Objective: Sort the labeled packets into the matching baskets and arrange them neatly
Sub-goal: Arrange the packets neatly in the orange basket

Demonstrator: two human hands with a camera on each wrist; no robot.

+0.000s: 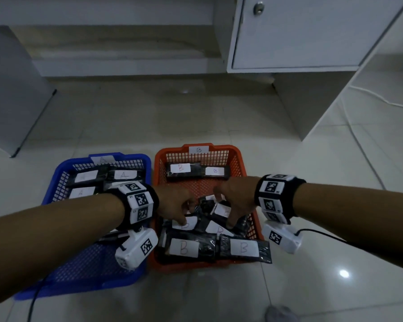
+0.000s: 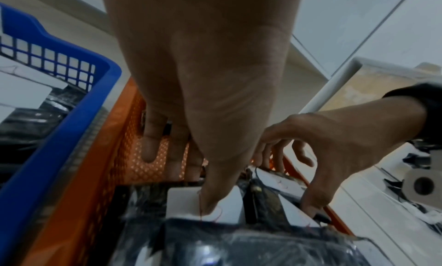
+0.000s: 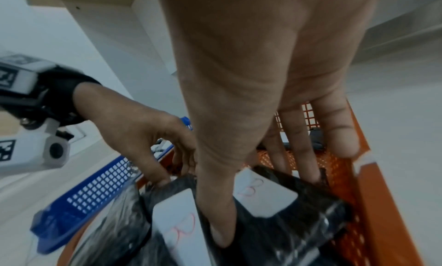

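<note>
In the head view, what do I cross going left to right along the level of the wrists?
Blue basket → left wristband → left hand, thumb on a B packet → right hand, over the orange basket → right wristband → tiled floor.

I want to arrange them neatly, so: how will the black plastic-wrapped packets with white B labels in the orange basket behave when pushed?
The black plastic-wrapped packets look glossy, so they probably slide easily over each other. The film is wrinkled, suggesting a somewhat soft wrap. Being flat, they should not roll inside the orange mesh basket.
</note>
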